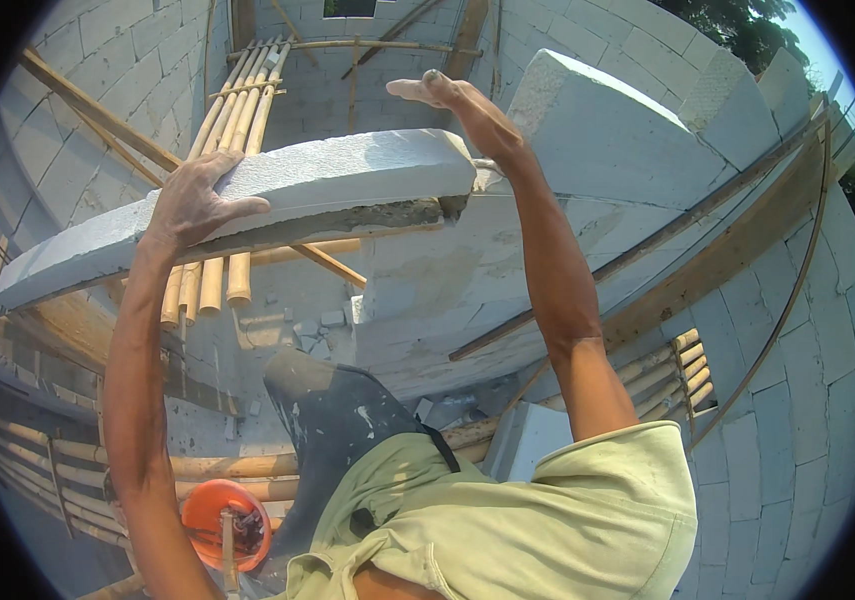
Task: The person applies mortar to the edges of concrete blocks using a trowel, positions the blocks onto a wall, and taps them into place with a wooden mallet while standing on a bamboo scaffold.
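Far L, a lt-grey block wall [137, 60] w/ a timber brace [97, 105] slanting across it; below, bamboo rails [52, 465] lashed in a row. A neighbouring block [72, 250] runs in from the L and meets the long white block [357, 165], which sits on the wall top, upper ctr of view, grey mortar [377, 222] showing along its near underside. L hand [192, 205] is on that white block nr its L end, palm down, fingers over the top, thumb spread toward the R; dusty w/ white. Low L, beside the L forearm, an orange bucket [197, 500] w/ a stick-like handle [228, 540] poking out; contents too dark to ID. Behind the white block, a bundle of bamboo poles [247, 110] leans, lower ends showing beneath it. Bottom ctr: dark trouser leg [332, 400] w/ pale splashes, then a lt-green shirt [537, 500]. R hand [437, 92] is well apart from L, open & flat, fingers pointing L, nr the white block's R end; can't tell if the wrist touches it. Further R, a slant-cut block [607, 125] on the wall, a thin timber strip [682, 217] & a wide board [717, 255] sloping up to the R, a curved rod [797, 270], more bamboo [647, 375], & trees [727, 25] up top.
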### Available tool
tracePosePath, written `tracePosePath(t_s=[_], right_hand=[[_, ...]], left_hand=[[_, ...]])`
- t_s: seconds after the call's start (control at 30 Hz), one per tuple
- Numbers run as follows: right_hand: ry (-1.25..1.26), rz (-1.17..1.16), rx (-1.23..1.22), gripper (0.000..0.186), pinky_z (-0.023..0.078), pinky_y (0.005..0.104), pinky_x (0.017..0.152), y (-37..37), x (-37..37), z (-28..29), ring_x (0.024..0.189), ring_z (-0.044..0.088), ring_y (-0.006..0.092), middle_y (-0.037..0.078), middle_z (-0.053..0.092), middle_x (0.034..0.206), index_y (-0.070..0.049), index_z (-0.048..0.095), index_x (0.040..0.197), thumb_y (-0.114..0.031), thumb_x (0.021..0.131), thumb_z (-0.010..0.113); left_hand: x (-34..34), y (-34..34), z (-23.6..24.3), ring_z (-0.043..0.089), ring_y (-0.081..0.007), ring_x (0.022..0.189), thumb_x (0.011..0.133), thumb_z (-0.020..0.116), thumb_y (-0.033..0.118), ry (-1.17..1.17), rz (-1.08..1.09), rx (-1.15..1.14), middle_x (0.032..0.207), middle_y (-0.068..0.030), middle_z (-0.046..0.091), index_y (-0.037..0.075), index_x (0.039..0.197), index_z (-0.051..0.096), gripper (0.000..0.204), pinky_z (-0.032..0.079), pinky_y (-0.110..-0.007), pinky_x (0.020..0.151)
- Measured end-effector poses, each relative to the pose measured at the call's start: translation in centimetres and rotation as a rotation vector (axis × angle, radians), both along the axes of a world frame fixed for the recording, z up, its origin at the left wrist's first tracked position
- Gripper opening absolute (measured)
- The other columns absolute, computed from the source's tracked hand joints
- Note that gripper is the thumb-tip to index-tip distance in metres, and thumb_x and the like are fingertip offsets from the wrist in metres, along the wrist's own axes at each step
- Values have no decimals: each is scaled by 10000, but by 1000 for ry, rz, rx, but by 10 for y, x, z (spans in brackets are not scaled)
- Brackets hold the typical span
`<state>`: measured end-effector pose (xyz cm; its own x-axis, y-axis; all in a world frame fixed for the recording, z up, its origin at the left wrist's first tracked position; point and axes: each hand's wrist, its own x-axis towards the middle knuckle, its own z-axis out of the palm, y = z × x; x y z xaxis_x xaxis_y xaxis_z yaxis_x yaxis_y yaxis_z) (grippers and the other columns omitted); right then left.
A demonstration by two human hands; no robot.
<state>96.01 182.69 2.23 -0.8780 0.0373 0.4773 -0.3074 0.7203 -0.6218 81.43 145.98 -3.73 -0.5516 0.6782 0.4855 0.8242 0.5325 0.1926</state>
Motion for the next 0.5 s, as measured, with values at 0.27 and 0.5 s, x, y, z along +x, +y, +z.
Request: tracePosePath(t_s=[0.27,0.5], right_hand=[[-324,-38,152,1010,523,640,933,4,-15,-36,1149,677,428,268,685,1284,-91,679,1382,-900,840,413],[-156,-98,278,1021,504,575,1052,-24,5,33,1348,572,400,271,625,1388,-70,683,1369,-901,857,382]], left_hand=[[5,5,7,680,-372,1157,701,798,722,-38,-15,-37,1257,-259,698,-89,1310,655,1024,514,-453,1045],[6,-1,8,684,-369,1150,705,797,720,-58,-10,-39,1256,-259,698,-90,1309,655,1021,524,-442,1029]])
